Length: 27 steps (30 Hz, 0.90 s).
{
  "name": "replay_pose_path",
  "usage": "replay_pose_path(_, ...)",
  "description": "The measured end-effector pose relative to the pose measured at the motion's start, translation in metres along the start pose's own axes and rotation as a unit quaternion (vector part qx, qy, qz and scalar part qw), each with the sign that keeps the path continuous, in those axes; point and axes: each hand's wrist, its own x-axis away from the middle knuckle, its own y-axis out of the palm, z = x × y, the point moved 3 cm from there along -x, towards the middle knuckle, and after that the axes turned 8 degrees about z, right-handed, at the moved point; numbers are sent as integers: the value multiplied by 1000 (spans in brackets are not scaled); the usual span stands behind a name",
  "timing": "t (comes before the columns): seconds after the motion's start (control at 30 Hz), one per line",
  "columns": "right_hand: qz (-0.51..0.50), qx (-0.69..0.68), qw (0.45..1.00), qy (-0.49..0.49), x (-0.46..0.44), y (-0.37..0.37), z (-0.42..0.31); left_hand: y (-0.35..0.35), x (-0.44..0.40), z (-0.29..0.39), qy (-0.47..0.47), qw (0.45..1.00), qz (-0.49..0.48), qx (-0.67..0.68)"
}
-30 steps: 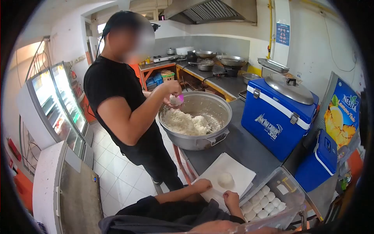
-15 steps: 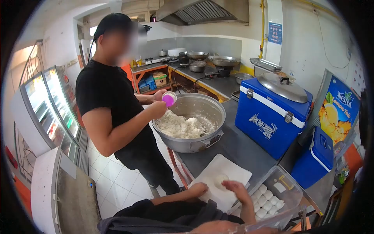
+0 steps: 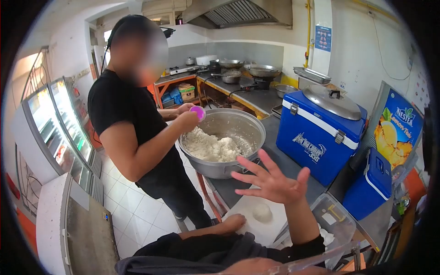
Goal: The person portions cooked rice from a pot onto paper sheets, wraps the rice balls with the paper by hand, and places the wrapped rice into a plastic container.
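Observation:
My left hand is closed at the left edge of a stack of white paper sheets, its curled fingers on the paper. On the top sheet sits a rounded mound of white rice. My right hand is raised above the paper, palm showing, fingers spread, holding nothing. Below my right forearm is a clear plastic container with white wrapped bundles, partly hidden by the arm. Beyond the paper stands a large metal pot of cooked rice.
At the pot's left a co-worker in black holds a purple cup over the rice. A blue cooler with a metal lid on top stands to the right, a smaller blue cooler beyond it.
My right hand has left the rice mound and risen, fingers now spread. The co-worker's purple cup has tilted and turned its opening differently. My left hand stays put.

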Motion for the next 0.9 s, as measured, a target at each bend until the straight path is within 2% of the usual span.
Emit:
replay_pose_path(0.2, -20, 53, 996, 75, -60, 4, 9, 1, -2, -2, -3, 1000, -22, -13)
replay_pose_path(0.3, -9, 69, 995, 76, -83, 1, 19, 1, -3, -2, -15, 997, -64, -30)
replay_pose_path(0.43, -5, 83, 994, 76, -106, -8, 30, 7, -3, -7, -7, 998, -59, -23)
replay_pose_path(0.5, 61, 43, 996, 53, -115, -13, 33, 11, -3, -9, -10, 999, -45, -18)
replay_pose_path(0.53, 59, 44, 996, 55, -120, -16, 36, 13, -3, -11, -10, 999, -42, -18)
replay_pose_path(0.6, 139, -7, 990, -30, -128, -30, 38, 16, -3, -12, 0, 999, -34, -21)
replay_pose_path(0.63, 138, -7, 990, -28, -130, -40, 42, 12, -4, -10, -1, 999, -32, -21)
replay_pose_path(0.7, 240, -45, 963, -112, -129, -55, 43, 9, -3, -7, -19, 999, -44, -12)
replay_pose_path(0.73, 240, -45, 963, -111, -130, -53, 44, 8, -4, -7, -20, 999, -44, -12)
replay_pose_path(0.8, 353, -61, 929, -94, -131, -51, 50, 6, -3, -5, -27, 999, -31, -21)
replay_pose_path(0.83, 353, -62, 929, -93, -131, -51, 54, 5, -2, -4, -29, 999, -32, -20)
replay_pose_path(0.9, 292, -61, 952, -69, -132, -46, 63, 5, -3, -3, -18, 999, -39, -18)
